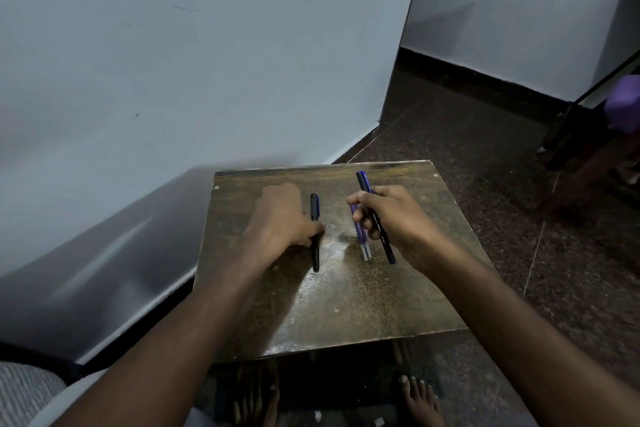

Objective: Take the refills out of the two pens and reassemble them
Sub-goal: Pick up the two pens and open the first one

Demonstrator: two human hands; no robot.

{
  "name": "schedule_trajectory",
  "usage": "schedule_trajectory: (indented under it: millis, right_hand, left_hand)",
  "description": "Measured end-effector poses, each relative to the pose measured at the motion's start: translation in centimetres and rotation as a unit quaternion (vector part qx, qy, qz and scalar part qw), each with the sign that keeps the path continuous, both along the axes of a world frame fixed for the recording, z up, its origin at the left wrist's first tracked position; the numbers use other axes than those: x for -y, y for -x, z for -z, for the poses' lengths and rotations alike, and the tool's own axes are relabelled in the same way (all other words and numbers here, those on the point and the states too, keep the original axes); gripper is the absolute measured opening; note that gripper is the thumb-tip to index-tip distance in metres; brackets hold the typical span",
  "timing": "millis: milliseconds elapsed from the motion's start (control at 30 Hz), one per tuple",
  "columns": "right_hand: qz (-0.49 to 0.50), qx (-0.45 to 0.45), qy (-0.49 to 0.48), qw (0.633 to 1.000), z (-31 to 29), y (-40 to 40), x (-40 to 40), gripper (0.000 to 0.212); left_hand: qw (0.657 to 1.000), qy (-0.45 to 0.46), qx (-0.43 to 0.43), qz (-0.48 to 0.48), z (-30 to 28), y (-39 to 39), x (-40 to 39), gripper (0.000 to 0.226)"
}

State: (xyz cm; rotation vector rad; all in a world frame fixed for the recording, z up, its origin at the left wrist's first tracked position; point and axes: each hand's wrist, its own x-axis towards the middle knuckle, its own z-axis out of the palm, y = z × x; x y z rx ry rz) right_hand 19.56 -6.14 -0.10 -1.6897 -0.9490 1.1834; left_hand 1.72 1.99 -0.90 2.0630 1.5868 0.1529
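Left hand [280,215] pinches black pen [314,215] lying on wooden table [346,305]; right hand [391,215] grips blue-capped pen [367,187] beside two refills [365,250]. Pens look light, stiff, slippery; hold mid-barrel.

A plain home room: bare pale walls [207,62], speckled stone floor [467,156], small worn wooden table [346,315].

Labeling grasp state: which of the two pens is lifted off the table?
The pen in the right hand, the blue-capped pen, sits tilted in its fingers. The black pen lies flat under the left hand.
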Motion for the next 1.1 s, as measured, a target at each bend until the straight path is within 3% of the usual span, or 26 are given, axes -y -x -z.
schedule_trajectory:
  millis: [133,267,367,433,567,667,800,867,1000,1100]
  right_hand:
    - [0.004,0.001,0.015,1.000,0.4,0.0,0.1,0.023]
    - [-0.011,0.016,0.024,1.000,0.8,0.5,0.2,0.031]
    - [-0.017,0.032,-0.003,0.999,1.0,1.2,0.3,0.036]
    - [-0.024,0.043,-0.027,0.998,0.7,1.6,0.3,0.038]
    - [-0.101,0.066,-0.068,0.990,0.0,3.0,0.7,0.036]
    - [-0.099,0.116,-0.103,0.983,0.0,3.8,1.0,0.036]
    - [-0.055,0.063,-0.106,0.991,0.1,3.7,0.9,0.038]
    - [-0.076,0.035,-0.057,0.995,0.2,3.0,0.9,0.038]
    - [-0.109,-0.013,0.055,0.993,0.3,2.0,1.3,0.023]
    - [-0.069,-0.003,0.041,0.997,0.4,1.5,1.6,0.027]
  left_hand:
    - [0.999,0.033,0.036,0.004,-0.1,-1.4,0.4,0.036]
    - [0.999,0.000,0.045,0.007,0.2,-1.0,0.5,0.039]
    - [0.986,-0.024,0.162,0.003,0.1,0.0,0.1,0.036]
    - [0.960,0.019,0.278,0.005,-0.1,0.1,0.1,0.032]
    - [0.865,0.129,0.485,-0.011,0.3,-0.9,1.2,0.017]
    - [0.809,0.144,0.566,-0.074,0.5,-1.2,1.0,0.014]
    - [0.772,0.179,0.605,-0.078,0.9,-1.1,0.9,0.014]
    - [0.774,0.172,0.605,-0.077,1.0,-0.9,0.7,0.011]
    - [0.790,0.105,0.581,-0.166,0.3,0.8,-1.8,0.022]
    - [0.895,0.045,0.421,-0.141,0.6,2.5,-2.9,0.021]
